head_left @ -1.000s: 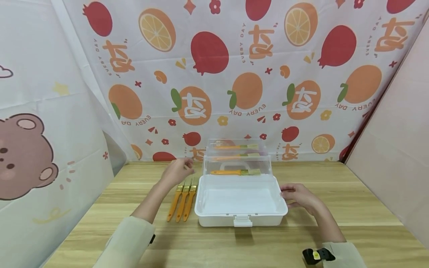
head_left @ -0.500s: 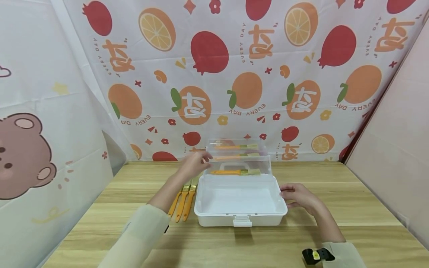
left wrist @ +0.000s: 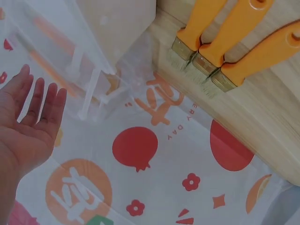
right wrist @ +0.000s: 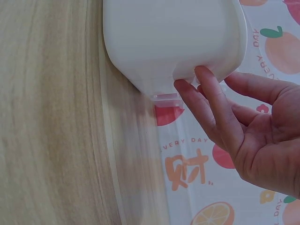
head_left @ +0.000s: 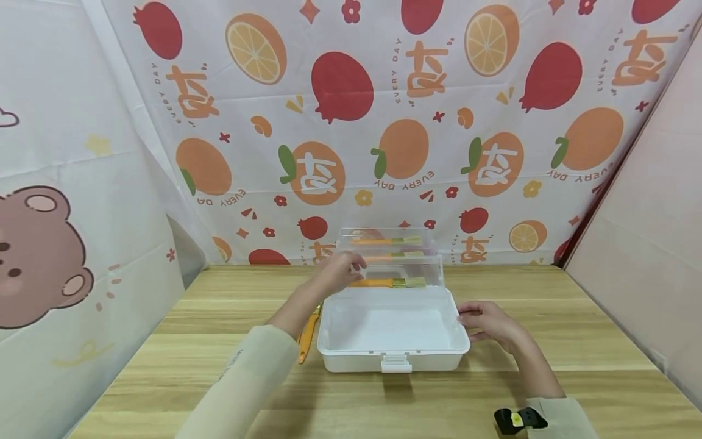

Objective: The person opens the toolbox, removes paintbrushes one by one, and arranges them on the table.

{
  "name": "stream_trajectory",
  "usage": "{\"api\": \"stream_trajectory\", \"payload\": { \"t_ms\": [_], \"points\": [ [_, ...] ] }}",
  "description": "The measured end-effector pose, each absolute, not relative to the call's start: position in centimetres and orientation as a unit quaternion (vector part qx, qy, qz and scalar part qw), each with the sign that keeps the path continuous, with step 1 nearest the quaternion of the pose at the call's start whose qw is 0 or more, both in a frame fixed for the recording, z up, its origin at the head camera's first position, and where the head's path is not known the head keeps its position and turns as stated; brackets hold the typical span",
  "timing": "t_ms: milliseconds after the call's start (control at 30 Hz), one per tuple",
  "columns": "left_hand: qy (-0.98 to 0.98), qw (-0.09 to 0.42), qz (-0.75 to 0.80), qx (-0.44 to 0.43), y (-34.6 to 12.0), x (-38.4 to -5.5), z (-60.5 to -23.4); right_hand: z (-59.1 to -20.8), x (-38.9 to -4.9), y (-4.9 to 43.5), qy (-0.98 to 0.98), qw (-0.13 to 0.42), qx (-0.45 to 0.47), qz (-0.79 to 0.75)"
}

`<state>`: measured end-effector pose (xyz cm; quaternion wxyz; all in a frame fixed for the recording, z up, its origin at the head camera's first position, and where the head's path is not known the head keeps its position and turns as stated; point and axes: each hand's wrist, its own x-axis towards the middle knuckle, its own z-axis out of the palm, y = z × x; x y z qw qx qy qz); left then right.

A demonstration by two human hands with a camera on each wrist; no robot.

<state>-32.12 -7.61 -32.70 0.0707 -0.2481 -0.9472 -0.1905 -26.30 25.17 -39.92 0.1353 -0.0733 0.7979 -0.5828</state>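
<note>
A white storage box (head_left: 393, 361) stands open on the table, its clear upper trays (head_left: 403, 271) raised at the back. Orange-handled paintbrushes lie at three levels there, the lowest paintbrush (head_left: 378, 283) partly behind my left hand (head_left: 336, 273). That hand hovers at the trays' left end with its fingers loosely extended and nothing held; contact with the tray cannot be told. My right hand (head_left: 490, 323) rests its fingertips against the box's right side, as the right wrist view shows, with the thumb at the edge. Three more paintbrushes (left wrist: 218, 56) lie left of the box, mostly hidden by my left arm in the head view.
The wooden table (head_left: 548, 353) extends around the box. A fruit-print cloth (head_left: 373, 122) hangs behind it, and pale cloths close off both sides. The box's front latch (head_left: 396, 364) faces me. A black strap (head_left: 521, 419) is on my right wrist.
My left hand has moved right from above the loose paintbrushes to the trays, and its forearm now covers most of those brushes. The right hand and the box have stayed in place.
</note>
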Motion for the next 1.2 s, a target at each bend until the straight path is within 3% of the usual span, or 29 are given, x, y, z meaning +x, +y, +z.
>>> {"api": "stream_trajectory", "payload": {
  "t_ms": [300,967,1200],
  "points": [
    [-0.944,0.062,-0.116,-0.302,-5.9,-32.4,-34.0,-40.1,-26.2,25.3,0.796,0.134,-0.073,-0.586],
    [-0.952,0.063,-0.053,-0.293,-4.7,-33.3,-35.2,-39.9,-26.4,25.1,0.799,0.129,-0.070,-0.583],
    [-0.962,0.034,-0.058,-0.263,-4.3,-33.0,-35.1,-39.9,-26.4,25.2,0.799,0.130,-0.069,-0.583]
  ]
}}
